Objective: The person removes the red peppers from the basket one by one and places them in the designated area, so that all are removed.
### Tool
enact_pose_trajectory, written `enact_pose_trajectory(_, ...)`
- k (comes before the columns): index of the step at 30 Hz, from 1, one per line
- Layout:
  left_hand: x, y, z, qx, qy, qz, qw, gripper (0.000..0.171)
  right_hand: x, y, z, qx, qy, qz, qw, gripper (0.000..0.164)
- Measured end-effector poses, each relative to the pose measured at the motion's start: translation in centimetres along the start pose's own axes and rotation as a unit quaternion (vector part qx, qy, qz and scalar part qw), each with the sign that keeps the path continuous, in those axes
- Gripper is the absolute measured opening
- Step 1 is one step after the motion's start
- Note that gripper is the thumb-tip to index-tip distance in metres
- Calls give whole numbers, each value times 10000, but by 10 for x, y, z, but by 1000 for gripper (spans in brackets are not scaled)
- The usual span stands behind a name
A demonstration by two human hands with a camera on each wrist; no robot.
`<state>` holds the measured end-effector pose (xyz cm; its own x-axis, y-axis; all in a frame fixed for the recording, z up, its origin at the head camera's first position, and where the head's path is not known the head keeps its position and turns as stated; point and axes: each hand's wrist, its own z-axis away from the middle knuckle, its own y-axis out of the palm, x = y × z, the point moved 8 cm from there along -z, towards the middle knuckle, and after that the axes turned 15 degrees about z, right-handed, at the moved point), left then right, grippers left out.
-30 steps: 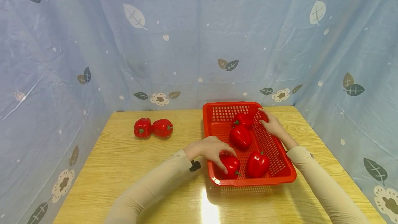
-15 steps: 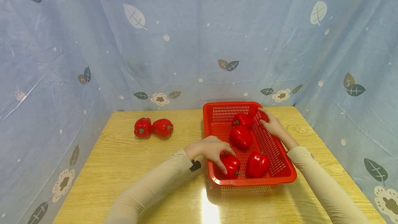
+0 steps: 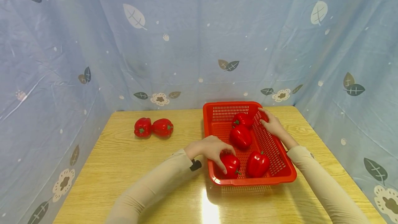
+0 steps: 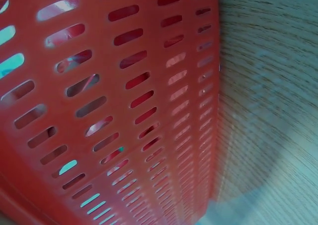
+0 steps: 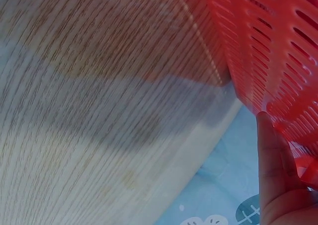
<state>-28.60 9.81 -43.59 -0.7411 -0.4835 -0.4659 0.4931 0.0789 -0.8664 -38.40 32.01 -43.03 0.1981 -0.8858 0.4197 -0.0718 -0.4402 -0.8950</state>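
Observation:
In the head view, a red plastic basket (image 3: 245,182) stands on the wooden table. My left hand (image 3: 212,149) reaches over its left rim. Thumb and fingers are curled round a red bell pepper (image 3: 231,165) at the front left inside. Beside that lies a second bell pepper (image 3: 258,164), and two more, one (image 3: 240,136) in front of the other (image 3: 243,119), lie farther back. My right hand (image 3: 273,124) holds the right rim near the back corner; straight fingers (image 5: 272,160) show along the basket's wall in the right wrist view. The left wrist view shows only slotted wall and table.
Two bell peppers, one (image 3: 142,128) touching the other (image 3: 162,128), lie at the back left of the table (image 3: 133,168). A blue patterned curtain (image 3: 186,44) closes off the back and both sides.

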Motion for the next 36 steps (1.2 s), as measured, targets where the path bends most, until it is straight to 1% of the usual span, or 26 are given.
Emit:
enact_pose_trajectory(4, 1, -1, -1, -75, 82, 91, 9999, 67, -1, 0, -1, 11, 6, 71, 10000, 52)
enact_pose_trajectory(7, 1, -2, -1, -143, 155, 160, 9997, 68, 0, -1, 0, 2, -22, 26, 10000, 52)
enact_pose_trajectory(13, 0, -5, 0, -260, 271, 320, 9988, 70, 3, -4, 4, -132, -230, -149, 9995, 52)
enact_pose_trajectory(21, -2, -9, 3, -469, 367, 619, 9963, 70, 0, 0, 0, 50, -33, 22, 10000, 54)
enact_pose_trajectory(29, 0, -12, 3, -584, 445, 1079, 9915, 69, 0, -1, 1, -10, -55, 7, 10000, 54)
enact_pose_trajectory(36, -1, -18, 4, -836, 614, 1355, 9853, 69, -1, 0, 0, -38, -64, -32, 10000, 54)
